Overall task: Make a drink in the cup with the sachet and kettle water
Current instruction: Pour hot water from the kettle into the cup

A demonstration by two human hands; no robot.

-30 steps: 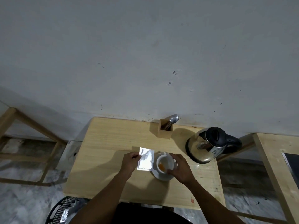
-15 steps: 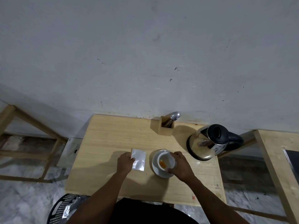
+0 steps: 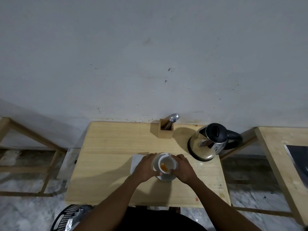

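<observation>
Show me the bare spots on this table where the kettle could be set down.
Bare wood: the table's far-left stretch, bordered by the spoon holder and sachet; also the near strip below the saucer. Crowded: around the cup, where left hand, right hand and kettle cluster.

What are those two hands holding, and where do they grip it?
Both the left hand and the right hand hold the white cup, one on each side of its wall.

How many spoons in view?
1. The spoon stands bowl-up in the wooden holder at the table's far edge, left of the kettle. The holder's inside is dark, so others could be hidden.
</observation>
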